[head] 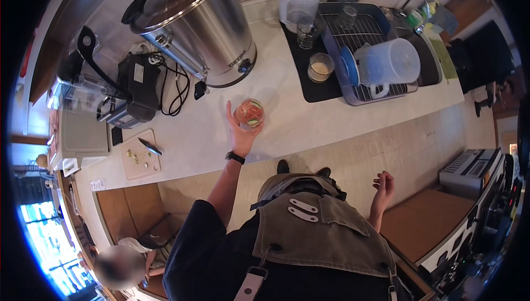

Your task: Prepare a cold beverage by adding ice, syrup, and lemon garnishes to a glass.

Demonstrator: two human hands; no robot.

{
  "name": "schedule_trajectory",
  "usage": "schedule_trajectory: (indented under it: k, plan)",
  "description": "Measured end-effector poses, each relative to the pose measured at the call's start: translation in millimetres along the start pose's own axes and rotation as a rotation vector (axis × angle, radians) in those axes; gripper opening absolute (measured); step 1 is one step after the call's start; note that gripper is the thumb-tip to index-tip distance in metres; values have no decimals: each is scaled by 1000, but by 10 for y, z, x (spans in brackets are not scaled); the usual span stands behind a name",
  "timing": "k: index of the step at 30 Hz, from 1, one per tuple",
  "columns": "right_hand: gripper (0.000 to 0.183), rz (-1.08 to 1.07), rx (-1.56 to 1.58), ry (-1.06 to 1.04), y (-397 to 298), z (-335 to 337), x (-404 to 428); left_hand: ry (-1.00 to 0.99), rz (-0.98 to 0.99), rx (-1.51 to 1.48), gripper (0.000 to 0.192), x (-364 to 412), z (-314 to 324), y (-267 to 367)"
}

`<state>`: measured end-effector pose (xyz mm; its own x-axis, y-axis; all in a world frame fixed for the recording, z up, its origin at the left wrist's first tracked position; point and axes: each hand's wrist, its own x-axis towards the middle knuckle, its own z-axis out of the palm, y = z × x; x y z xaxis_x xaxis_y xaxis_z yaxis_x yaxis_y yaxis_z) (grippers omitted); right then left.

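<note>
My left hand (243,137), with a black band on the wrist, is around a clear glass (250,113). Reddish drink with ice and green slices fills the glass, seen from above over the pale counter (198,135). Whether its base touches the counter is hard to tell. Off to my right, my right hand (385,187) hangs beside my body over the floor, holding nothing, its fingers loosely bent and apart. Left of the glass, a knife (150,146) rests on a cutting board (140,156) with small green scraps.
A large steel urn (203,27) with a tap stands behind the glass. At left is a blender-like appliance (138,81) with loose cables. A dish rack (364,23) holds a plastic pitcher (389,61); a small glass (320,68) sits on the black mat. Another person (155,245) is at lower left.
</note>
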<state>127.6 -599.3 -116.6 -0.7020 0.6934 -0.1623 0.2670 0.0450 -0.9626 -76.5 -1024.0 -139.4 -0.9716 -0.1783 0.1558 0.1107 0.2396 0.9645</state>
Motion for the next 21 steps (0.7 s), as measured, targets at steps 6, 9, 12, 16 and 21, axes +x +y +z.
schedule_trajectory:
  k: [6,9,12,16,21]
  plan:
    - [22,24,-19,-43,132,-275,-267,-45,45,31,124,-123,115,226]
    - [23,24,-13,-65,203,-546,-275,-73,48,28,124,-332,276,495]
    - [24,25,1,-69,312,-912,-235,-111,75,45,125,-630,578,913]
    - [24,6,49,-81,490,-1567,-117,-201,111,7,124,-1029,1191,1419]
    - [23,-8,15,30,607,-2432,148,-388,123,-113,124,-1444,2198,1972]
